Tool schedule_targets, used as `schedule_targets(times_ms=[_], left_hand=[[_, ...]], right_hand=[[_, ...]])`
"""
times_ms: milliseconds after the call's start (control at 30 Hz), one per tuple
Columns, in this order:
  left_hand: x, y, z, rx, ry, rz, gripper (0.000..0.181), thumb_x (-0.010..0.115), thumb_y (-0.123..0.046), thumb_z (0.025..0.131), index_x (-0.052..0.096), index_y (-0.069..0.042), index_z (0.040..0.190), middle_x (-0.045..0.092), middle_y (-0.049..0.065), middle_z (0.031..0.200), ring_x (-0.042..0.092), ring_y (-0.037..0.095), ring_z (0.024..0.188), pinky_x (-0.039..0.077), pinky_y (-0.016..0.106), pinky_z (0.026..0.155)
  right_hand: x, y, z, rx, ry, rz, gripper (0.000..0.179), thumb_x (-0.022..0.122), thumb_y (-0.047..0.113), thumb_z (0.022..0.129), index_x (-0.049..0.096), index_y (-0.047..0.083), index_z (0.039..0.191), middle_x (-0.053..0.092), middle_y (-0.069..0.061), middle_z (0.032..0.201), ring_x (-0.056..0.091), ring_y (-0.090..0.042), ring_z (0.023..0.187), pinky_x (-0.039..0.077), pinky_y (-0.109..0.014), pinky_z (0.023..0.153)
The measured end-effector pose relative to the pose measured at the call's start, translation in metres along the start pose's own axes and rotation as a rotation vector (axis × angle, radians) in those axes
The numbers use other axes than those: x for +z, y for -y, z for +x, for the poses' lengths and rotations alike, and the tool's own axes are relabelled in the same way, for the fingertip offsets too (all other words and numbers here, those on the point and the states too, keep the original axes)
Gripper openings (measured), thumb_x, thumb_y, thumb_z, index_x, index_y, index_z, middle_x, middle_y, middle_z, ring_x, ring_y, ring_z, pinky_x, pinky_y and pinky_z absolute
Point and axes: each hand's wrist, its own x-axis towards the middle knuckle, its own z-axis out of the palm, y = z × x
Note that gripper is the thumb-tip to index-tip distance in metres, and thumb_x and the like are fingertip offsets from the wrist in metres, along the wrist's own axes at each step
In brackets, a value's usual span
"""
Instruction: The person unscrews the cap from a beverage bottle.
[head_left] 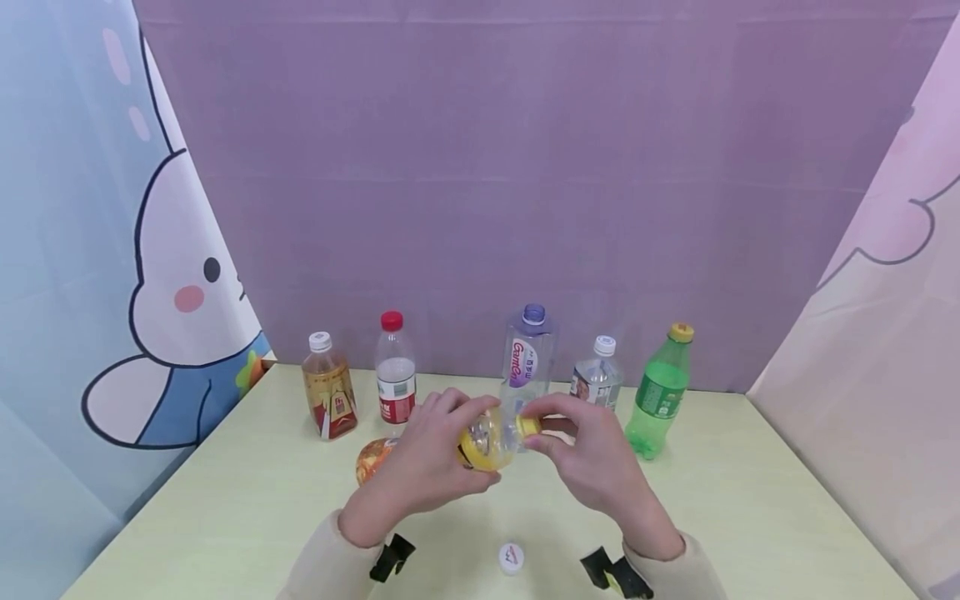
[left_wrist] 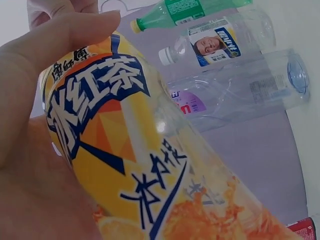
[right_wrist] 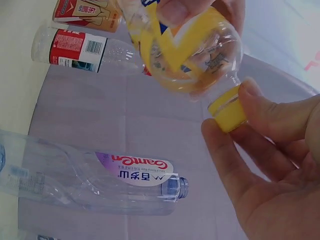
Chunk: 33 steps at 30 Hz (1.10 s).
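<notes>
My left hand [head_left: 431, 450] grips a clear plastic iced tea bottle [left_wrist: 115, 115] round its yellow and orange label, near the shoulder. The bottle lies tilted on its side above the table, its neck toward my right hand [head_left: 592, 450]. On that neck sits a yellow cap [right_wrist: 229, 110], pinched between the right thumb and fingertips. Behind the hands stands a clear Ganten bottle [head_left: 529, 358], its blue-rimmed mouth without a cap. A small white cap [head_left: 512, 557] lies on the table below the hands.
Along the back of the table [head_left: 255, 500] stand a brown drink bottle [head_left: 328, 387], a red-capped bottle [head_left: 395, 375], a white-capped water bottle [head_left: 597, 375] and a green bottle [head_left: 660, 396]. A purple cloth [head_left: 525, 167] hangs behind them.
</notes>
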Motion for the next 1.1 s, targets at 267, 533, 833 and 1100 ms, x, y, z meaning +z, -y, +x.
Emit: schedule_targets(times_ms=[267, 533, 833, 1100], left_hand=[[0.0007, 0.0008, 0.0001, -0.020, 0.024, 0.013, 0.077, 0.091, -0.033, 0.073, 0.058, -0.023, 0.141, 0.057, 0.002, 0.120, 0.048, 0.021, 0.107, 0.046, 0.045, 0.091], [0.0025, -0.0012, -0.0002, -0.020, 0.027, 0.039, 0.079, 0.092, -0.033, 0.072, 0.057, -0.024, 0.142, 0.057, 0.001, 0.120, 0.048, 0.021, 0.109, 0.047, 0.044, 0.090], [0.0039, -0.0025, 0.0007, 0.004, 0.017, 0.040, 0.078, 0.093, -0.031, 0.072, 0.058, -0.023, 0.141, 0.057, 0.003, 0.119, 0.048, 0.022, 0.108, 0.048, 0.044, 0.089], [0.0037, -0.0023, 0.0004, 0.014, 0.002, 0.046, 0.077, 0.093, -0.030, 0.071, 0.059, -0.022, 0.140, 0.057, 0.004, 0.118, 0.049, 0.023, 0.108, 0.047, 0.044, 0.089]], right_hand=[[-0.0022, 0.0015, 0.0012, 0.118, 0.030, -0.037, 0.029, 0.075, 0.015, 0.093, 0.070, 0.007, 0.121, 0.072, -0.005, 0.111, 0.070, -0.020, 0.099, 0.059, -0.029, 0.082], [-0.0013, 0.0054, 0.0038, 0.332, 0.052, -0.008, 0.034, 0.068, 0.036, 0.098, 0.071, 0.007, 0.115, 0.071, -0.002, 0.078, 0.066, -0.015, 0.061, 0.058, -0.029, 0.058], [-0.0004, 0.0049, 0.0043, 0.351, 0.069, 0.034, 0.027, 0.070, 0.032, 0.097, 0.071, 0.006, 0.106, 0.065, -0.004, 0.071, 0.063, -0.017, 0.060, 0.057, -0.029, 0.055], [-0.0023, 0.0026, 0.0035, 0.273, 0.094, 0.036, 0.019, 0.071, 0.018, 0.096, 0.070, 0.007, 0.111, 0.067, -0.004, 0.079, 0.064, -0.017, 0.065, 0.058, -0.032, 0.062]])
